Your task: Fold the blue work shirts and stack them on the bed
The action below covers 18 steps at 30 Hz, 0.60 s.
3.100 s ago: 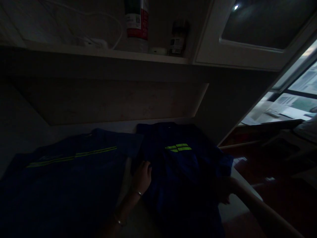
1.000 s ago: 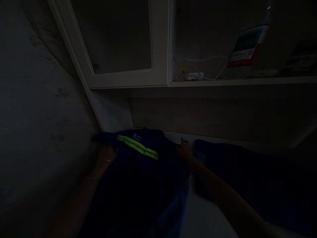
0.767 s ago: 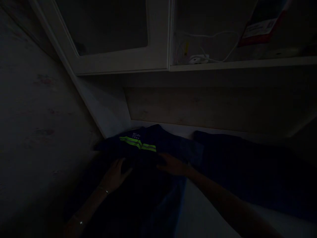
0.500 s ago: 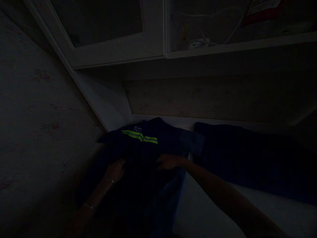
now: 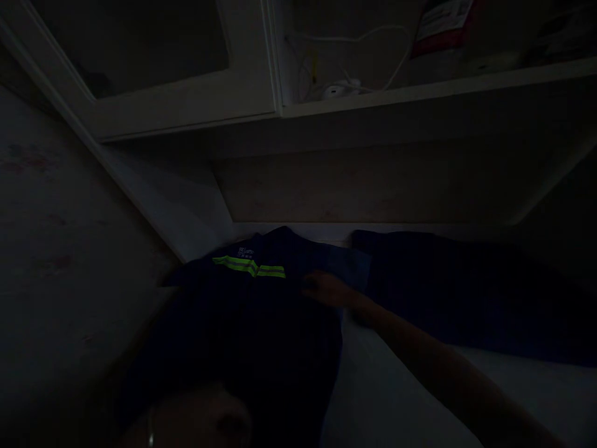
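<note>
A dark blue short-sleeved work shirt (image 5: 224,311) lies spread out, its collar toward the back. Across its chest runs a yellow-green reflective strip (image 5: 271,271) in two pieces, with small pale print above. My right hand (image 5: 328,288) is on the chest beside the strip's right end, fingers curled in against the cloth. Low in the picture, my left hand (image 5: 205,414) is over the lower part of the shirt, with a bracelet (image 5: 150,428) at the wrist; its fingers are lost in shadow and blur.
Another dark blue cloth (image 5: 457,292) lies to the right on the pale surface (image 5: 387,386). Overhead is a white cabinet shelf (image 5: 420,93) holding a white cable (image 5: 396,62) and a red-and-white packet (image 5: 443,28). A patterned wall (image 5: 56,249) stands on the left.
My left hand has come down from the shirt's middle to the bottom of the picture. My right hand has moved slightly up the chest. The view has shifted a little right.
</note>
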Tool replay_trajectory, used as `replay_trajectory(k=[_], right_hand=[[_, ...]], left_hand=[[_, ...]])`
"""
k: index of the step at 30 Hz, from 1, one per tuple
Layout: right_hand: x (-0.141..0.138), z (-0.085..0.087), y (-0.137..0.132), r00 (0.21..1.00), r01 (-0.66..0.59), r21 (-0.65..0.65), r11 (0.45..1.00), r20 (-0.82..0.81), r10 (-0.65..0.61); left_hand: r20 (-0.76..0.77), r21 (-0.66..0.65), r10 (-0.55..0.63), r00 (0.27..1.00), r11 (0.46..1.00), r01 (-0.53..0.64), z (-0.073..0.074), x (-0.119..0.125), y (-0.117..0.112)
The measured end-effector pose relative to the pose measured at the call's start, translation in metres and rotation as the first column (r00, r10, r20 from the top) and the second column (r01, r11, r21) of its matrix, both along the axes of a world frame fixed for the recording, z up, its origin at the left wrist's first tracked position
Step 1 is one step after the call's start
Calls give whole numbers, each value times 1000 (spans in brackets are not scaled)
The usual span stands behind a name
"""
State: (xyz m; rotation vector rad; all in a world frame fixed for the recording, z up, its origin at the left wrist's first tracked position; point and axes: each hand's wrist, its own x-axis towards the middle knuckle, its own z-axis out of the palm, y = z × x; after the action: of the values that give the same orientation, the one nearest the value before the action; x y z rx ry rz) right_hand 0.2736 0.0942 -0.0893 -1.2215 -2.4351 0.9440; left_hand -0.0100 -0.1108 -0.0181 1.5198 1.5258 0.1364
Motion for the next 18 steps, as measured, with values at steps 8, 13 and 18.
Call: replay_trajectory(k=[8,13,18], right_hand=[[-31,-40,14,988,131,110,985,62,-138],[58,-34,28,852,509,-31,860,-121,-509],[151,-51,-39,465,768,-284,573,-368,-805]], left_hand=[[-306,553,144,941,832,53,-120,62,86],[-503,515,79,861,827,225,-162,53,77],[-459,418,21,888,888,195,-119,56,106]])
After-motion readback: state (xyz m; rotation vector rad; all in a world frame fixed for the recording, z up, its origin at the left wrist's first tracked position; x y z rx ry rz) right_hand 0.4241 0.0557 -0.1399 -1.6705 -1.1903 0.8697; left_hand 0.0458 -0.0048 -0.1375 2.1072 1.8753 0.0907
